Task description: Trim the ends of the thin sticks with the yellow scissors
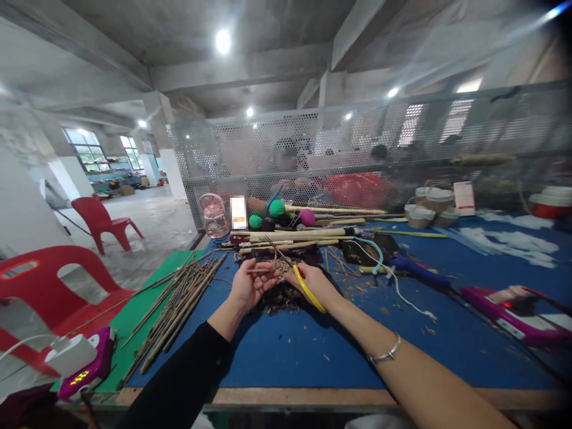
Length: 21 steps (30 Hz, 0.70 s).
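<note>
My left hand is turned palm up, with a short thin stick held by the thumb across the fingers. In my right hand is a pair of scissors with a yellow handle loop. Their dark blades point away and to the left, near the left fingertips. Between and below the hands lies a heap of small wood clippings on dark material. To the left rests a bundle of long thin brown sticks. Behind the hands are several pale rods.
Wool-like balls, one of them green, and a pink bottle stand at the back before a perforated metal screen. A blue-handled tool and purple power strip lie right. Another power strip and red chairs are left.
</note>
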Available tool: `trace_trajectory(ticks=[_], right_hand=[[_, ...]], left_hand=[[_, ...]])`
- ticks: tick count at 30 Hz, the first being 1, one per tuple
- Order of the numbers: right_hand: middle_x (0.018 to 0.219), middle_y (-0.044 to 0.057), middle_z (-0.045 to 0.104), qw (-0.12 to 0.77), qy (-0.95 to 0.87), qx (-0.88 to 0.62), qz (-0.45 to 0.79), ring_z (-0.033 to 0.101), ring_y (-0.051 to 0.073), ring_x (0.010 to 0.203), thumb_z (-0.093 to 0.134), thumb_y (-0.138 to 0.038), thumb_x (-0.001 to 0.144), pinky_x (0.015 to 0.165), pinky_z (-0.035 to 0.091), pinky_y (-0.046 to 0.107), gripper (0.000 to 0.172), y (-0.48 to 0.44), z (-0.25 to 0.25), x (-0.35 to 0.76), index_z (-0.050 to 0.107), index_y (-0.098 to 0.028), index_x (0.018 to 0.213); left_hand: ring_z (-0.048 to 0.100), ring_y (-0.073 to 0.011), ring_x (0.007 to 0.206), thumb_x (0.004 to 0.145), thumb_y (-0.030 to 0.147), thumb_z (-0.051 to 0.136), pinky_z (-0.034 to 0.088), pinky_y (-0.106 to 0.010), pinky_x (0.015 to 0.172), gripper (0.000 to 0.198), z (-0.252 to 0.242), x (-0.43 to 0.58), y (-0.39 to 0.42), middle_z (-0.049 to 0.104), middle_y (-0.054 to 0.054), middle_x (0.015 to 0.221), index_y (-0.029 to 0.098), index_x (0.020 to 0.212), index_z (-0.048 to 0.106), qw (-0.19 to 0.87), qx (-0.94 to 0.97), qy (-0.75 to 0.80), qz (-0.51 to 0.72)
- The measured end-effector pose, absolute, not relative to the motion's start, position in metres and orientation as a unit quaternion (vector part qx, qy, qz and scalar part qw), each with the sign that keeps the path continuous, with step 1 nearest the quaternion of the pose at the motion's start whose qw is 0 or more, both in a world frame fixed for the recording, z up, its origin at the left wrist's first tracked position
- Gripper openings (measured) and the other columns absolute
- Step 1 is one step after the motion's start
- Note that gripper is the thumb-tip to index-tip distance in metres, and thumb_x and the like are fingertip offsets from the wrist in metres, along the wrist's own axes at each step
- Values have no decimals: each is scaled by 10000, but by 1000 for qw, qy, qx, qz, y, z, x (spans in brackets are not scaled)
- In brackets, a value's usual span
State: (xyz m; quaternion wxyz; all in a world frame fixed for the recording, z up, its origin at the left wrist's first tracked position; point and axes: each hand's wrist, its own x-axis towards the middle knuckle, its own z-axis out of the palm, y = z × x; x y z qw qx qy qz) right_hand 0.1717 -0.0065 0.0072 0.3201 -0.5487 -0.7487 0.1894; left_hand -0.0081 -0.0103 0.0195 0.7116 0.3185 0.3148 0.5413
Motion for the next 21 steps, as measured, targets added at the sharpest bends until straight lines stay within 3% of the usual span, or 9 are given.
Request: trace_trajectory(ticks=[4, 7, 15, 18, 21], right_hand=[[650, 0, 576, 311, -750, -552, 190, 476, 116, 569, 500, -525, 732, 534, 337, 207, 364, -7, 6, 171, 560, -166, 729], [637, 1, 575, 297, -754, -554, 191, 479, 117, 559, 492, -528, 737, 520, 329, 207, 365, -8, 5, 169, 558, -170, 716], [754, 47, 633, 240, -761, -588, 132, 567, 170, 656, 521, -576, 708, 547, 333, 225, 409, -16, 10, 163, 556, -192, 847], [873, 78, 641, 246, -771, -573, 131, 596, 198, 763, 546, -583, 693, 593, 350, 231, 502, -18, 9, 162, 502, -185, 996], [913, 94, 634, 261, -771, -563, 144, 596, 208, 809, 554, -576, 695, 615, 354, 234, 509, -19, 8, 162, 481, -174, 1000]], left_hand=[[586, -67, 571, 691, 253, 650, 474, -137, 497, 180, 17, -6, -8, 653, -71, 799, 110, 797, 626, 710, 350, 321, 519], [531, -25, 497, 660, 202, 691, 439, -104, 453, 211, 16, -6, -8, 629, -37, 755, 119, 845, 633, 722, 375, 327, 481], [498, -33, 479, 597, 269, 736, 417, -131, 474, 235, 10, -6, -7, 583, -17, 604, 94, 727, 648, 671, 419, 366, 491], [497, -46, 484, 562, 287, 750, 422, -158, 506, 272, 10, -3, -8, 566, 0, 557, 95, 730, 654, 628, 442, 389, 509], [491, -58, 486, 543, 296, 754, 413, -178, 506, 295, 12, -1, -11, 577, -2, 558, 98, 742, 662, 603, 461, 397, 516]])
